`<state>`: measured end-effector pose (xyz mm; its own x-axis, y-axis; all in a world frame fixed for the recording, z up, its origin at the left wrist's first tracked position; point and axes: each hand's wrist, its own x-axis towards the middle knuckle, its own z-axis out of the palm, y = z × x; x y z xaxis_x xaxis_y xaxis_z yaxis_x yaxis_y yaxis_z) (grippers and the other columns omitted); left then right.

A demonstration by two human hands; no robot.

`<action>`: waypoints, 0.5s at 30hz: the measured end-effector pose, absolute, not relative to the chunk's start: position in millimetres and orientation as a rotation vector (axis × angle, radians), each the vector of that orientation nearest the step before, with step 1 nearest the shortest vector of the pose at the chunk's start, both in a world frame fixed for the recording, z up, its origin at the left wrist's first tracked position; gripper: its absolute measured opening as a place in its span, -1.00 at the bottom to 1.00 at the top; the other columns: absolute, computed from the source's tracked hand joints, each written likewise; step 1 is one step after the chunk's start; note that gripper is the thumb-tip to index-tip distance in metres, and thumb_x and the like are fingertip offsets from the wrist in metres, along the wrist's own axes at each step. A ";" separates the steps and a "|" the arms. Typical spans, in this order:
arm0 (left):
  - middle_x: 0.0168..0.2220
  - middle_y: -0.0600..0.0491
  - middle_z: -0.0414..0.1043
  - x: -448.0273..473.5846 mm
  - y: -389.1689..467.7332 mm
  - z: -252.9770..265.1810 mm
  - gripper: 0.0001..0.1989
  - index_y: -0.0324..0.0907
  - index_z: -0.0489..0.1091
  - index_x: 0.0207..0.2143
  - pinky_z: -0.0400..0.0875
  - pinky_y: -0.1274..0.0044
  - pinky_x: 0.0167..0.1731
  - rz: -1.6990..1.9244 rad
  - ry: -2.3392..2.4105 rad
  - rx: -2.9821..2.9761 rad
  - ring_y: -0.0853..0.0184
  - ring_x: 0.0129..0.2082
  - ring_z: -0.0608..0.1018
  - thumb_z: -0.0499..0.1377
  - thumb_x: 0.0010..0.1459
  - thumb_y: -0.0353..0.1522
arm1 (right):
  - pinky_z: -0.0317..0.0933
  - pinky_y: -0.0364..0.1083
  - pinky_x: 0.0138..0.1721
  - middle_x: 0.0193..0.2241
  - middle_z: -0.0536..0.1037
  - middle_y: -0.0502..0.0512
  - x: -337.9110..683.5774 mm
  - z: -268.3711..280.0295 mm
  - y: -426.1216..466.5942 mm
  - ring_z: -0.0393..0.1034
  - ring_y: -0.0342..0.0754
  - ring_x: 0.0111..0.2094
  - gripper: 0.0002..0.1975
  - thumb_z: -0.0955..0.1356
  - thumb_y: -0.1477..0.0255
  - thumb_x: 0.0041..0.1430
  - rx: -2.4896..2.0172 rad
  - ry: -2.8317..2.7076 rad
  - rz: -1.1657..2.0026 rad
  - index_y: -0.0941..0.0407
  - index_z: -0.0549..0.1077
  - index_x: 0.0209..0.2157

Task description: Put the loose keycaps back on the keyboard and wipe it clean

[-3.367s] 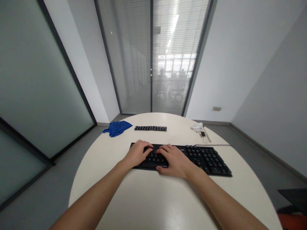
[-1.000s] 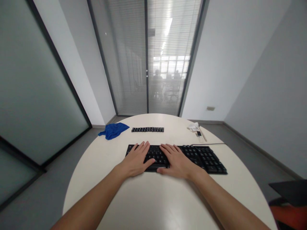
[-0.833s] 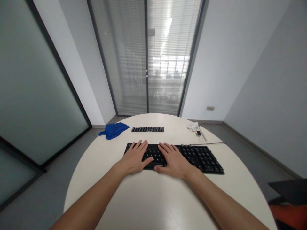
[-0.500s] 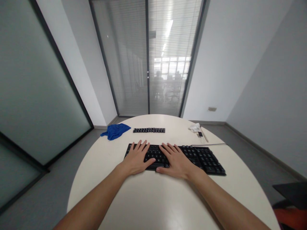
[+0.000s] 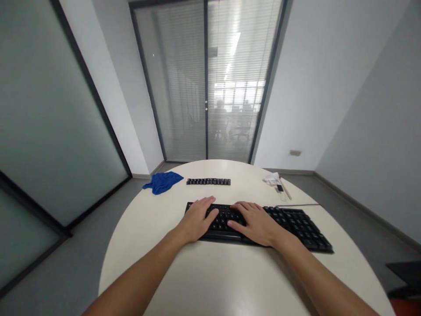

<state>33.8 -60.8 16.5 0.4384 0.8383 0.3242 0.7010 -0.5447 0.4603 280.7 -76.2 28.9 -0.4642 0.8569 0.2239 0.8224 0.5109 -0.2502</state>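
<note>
Covering part of the black keyboard [image 5: 311, 230] on the round table [image 5: 213, 281], the left hand [image 5: 196, 219] and right hand [image 5: 258, 223] are loosely spread, pinching nothing visible. Progress judged partial: many keys mounted; one row of keycaps [image 5: 208, 181] lies loose beyond. Covered areas unverifiable.

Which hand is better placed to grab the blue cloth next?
Probably the left hand: it's over the left part of the keyboard, nearer the blue cloth; the right hand is farther away.
</note>
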 end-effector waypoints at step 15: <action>0.01 -0.13 0.49 -42.4 20.6 -24.1 -0.68 -0.25 0.41 0.01 0.40 0.38 0.02 1.170 1.869 2.037 0.21 -0.05 0.55 0.05 0.29 -0.31 | 0.21 0.12 0.12 0.04 0.48 0.19 265.9 23.4 -72.6 0.33 0.10 0.06 -0.64 0.22 0.22 0.40 -1.210 -2.420 0.112 0.09 0.42 0.08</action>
<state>-42.4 20.6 -24.1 -0.0741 0.8952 0.4394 0.7865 -0.2184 0.5776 265.9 -72.6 23.4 -0.5269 0.7789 0.3401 0.7440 0.6162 -0.2584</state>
